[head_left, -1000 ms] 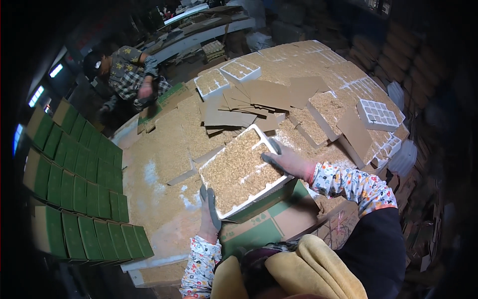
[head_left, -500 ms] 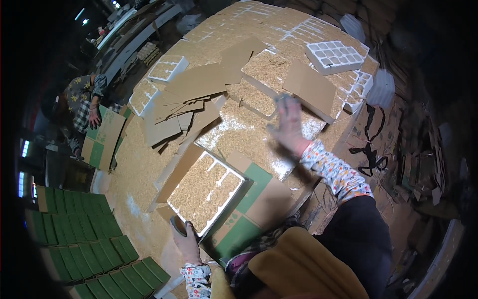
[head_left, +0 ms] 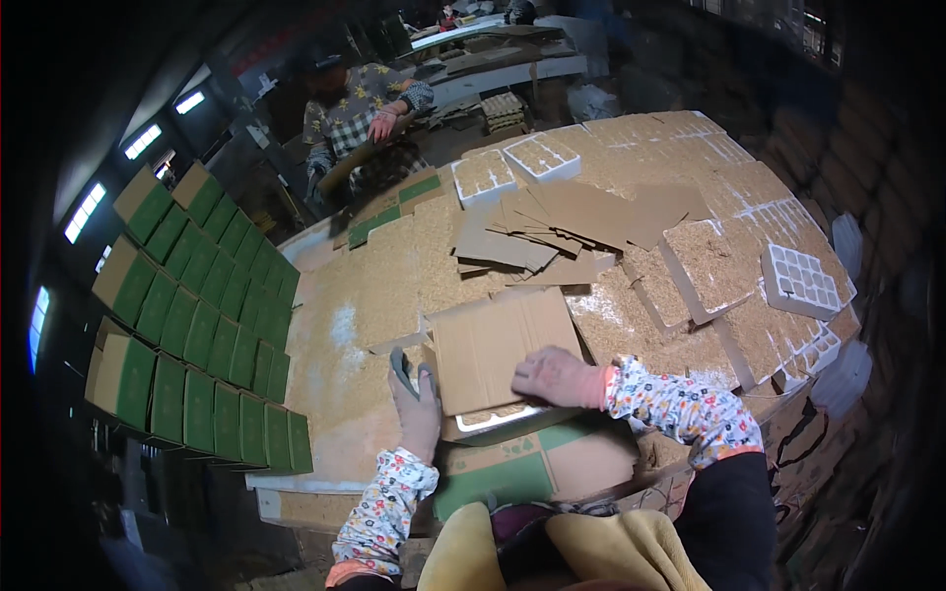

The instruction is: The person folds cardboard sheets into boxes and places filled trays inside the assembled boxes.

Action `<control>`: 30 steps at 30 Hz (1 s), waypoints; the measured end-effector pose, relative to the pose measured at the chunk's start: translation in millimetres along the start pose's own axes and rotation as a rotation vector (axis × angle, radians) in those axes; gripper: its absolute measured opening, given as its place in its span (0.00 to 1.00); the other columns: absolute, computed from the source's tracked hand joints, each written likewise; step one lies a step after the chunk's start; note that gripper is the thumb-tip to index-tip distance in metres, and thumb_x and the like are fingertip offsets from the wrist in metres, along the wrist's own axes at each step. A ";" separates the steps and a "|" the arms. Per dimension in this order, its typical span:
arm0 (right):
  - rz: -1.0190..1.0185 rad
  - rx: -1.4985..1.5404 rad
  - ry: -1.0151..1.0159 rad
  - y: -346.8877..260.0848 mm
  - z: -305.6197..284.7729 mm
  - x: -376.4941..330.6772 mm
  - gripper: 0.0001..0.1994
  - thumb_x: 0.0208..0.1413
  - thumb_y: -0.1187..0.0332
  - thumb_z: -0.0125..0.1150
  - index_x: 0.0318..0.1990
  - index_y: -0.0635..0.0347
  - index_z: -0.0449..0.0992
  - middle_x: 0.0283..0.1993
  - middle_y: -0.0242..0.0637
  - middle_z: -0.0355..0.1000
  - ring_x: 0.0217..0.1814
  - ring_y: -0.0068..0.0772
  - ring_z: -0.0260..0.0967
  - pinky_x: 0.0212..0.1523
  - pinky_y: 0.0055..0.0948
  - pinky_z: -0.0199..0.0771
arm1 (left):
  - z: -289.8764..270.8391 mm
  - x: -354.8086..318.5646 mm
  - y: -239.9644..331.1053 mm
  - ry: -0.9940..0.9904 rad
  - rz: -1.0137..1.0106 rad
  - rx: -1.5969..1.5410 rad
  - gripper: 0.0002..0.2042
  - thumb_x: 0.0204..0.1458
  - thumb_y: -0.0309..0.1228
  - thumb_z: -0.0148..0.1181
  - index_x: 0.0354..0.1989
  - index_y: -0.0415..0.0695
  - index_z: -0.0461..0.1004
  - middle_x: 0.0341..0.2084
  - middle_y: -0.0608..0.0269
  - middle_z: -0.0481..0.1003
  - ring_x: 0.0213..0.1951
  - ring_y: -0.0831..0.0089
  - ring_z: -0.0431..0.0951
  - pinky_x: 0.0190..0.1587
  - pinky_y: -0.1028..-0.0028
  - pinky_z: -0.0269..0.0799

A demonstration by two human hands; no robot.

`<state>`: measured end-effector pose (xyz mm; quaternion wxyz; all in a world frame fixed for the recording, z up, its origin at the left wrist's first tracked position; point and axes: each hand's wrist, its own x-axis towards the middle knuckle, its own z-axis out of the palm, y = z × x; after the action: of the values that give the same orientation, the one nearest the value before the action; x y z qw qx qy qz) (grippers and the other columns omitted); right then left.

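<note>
A flat brown cardboard sheet (head_left: 503,345) lies over the white foam tray (head_left: 493,419), hiding most of its sawdust-like filling; only the tray's near rim shows. My right hand (head_left: 564,378), gloved, has its fingers curled on the sheet's near right part. At the left side of the tray stands my left hand (head_left: 418,409), in a dark-tipped glove, thumb and fingers apart beside the sheet's edge. The tray sits in an opened green and brown carton (head_left: 503,473), whose near flap spreads toward me.
Loose cardboard pieces (head_left: 581,217) lie beyond the tray. A white foam tray with round-cornered cells (head_left: 803,281) stands at the right. Green cartons (head_left: 217,325) are stacked at the left. A co-worker (head_left: 365,118) stands across the sawdust-covered table (head_left: 384,266).
My right hand has come back from the far right with a cardboard sheet, which now covers the tray. The view has swung left, and my left hand stays by the tray.
</note>
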<state>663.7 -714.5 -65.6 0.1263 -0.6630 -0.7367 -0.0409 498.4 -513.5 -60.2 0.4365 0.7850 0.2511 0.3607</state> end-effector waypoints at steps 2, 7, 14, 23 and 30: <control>-0.005 0.095 -0.268 4.2 34.5 7.0 0.05 0.53 0.67 0.52 0.35 0.54 0.72 0.34 0.38 0.70 0.43 0.42 0.72 0.41 0.39 0.72 | 4.9 14.3 33.7 -0.003 0.417 0.235 0.27 0.53 0.28 0.55 0.62 0.38 0.57 0.51 0.48 0.68 0.54 0.58 0.67 0.56 0.60 0.63; 0.147 0.343 -0.670 18.2 41.3 11.1 0.20 0.48 0.58 0.61 0.48 0.55 0.74 0.50 0.43 0.73 0.54 0.45 0.70 0.52 0.40 0.69 | 42.4 0.3 -8.4 -1.202 0.287 1.116 0.38 0.47 0.46 0.61 0.63 0.36 0.55 0.48 0.48 0.73 0.54 0.50 0.67 0.53 0.60 0.68; 0.602 0.310 -0.534 -2.1 15.4 44.3 0.41 0.51 0.41 0.56 0.66 0.60 0.58 0.70 0.56 0.49 0.70 0.55 0.51 0.67 0.42 0.52 | 30.0 25.2 -8.6 -1.301 0.267 0.773 0.29 0.51 0.43 0.56 0.57 0.37 0.63 0.47 0.43 0.73 0.50 0.52 0.73 0.52 0.61 0.68; 1.070 1.606 0.064 136.6 77.4 -105.4 0.39 0.52 0.61 0.62 0.68 0.64 0.51 0.55 0.43 0.69 0.54 0.35 0.68 0.55 0.24 0.68 | 37.9 -35.7 -117.8 -0.365 -0.893 -0.492 0.20 0.57 0.39 0.57 0.50 0.35 0.71 0.41 0.56 0.76 0.43 0.65 0.77 0.48 0.68 0.70; 0.974 0.855 -0.042 62.6 64.5 -16.2 0.46 0.48 0.47 0.66 0.67 0.68 0.52 0.62 0.54 0.62 0.64 0.43 0.61 0.64 0.31 0.58 | 21.5 -42.4 -128.7 -0.350 -0.749 -0.086 0.25 0.55 0.46 0.60 0.50 0.34 0.72 0.40 0.54 0.78 0.43 0.73 0.76 0.45 0.73 0.71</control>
<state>718.4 -708.1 -138.4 0.3688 -0.8132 -0.3052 0.3311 479.0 -491.0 -194.1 0.6063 0.6698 0.4260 0.0482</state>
